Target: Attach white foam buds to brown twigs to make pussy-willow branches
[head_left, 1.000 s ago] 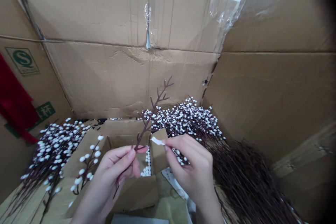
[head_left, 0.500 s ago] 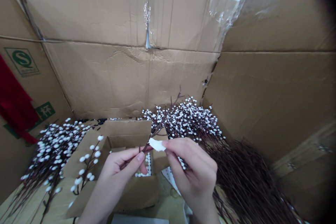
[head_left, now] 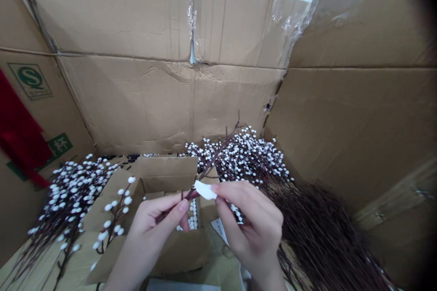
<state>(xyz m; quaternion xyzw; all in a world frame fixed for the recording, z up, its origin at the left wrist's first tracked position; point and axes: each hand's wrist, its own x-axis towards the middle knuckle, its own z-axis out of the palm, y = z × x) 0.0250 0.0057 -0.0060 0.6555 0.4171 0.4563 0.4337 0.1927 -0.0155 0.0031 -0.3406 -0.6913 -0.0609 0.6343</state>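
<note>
My left hand [head_left: 155, 225] pinches the lower stem of a bare dark-brown branch [head_left: 218, 150], which leans up and to the right. My right hand [head_left: 249, 223] pinches a small white bud [head_left: 205, 189] against that stem just above my left fingers. Below the hands stands a small open cardboard box [head_left: 164, 177] with several white buds inside it.
A pile of budded branches [head_left: 246, 154] lies behind my right hand, and another pile [head_left: 68, 186] lies at the left. Bare brown twigs [head_left: 321, 236] fill the lower right. Tall cardboard walls [head_left: 153, 95] enclose everything. A red cloth [head_left: 17, 132] hangs at the left.
The bare branch tipped from nearly upright to leaning right. My right hand brought the white bud against the stem and both hands shifted slightly lower.
</note>
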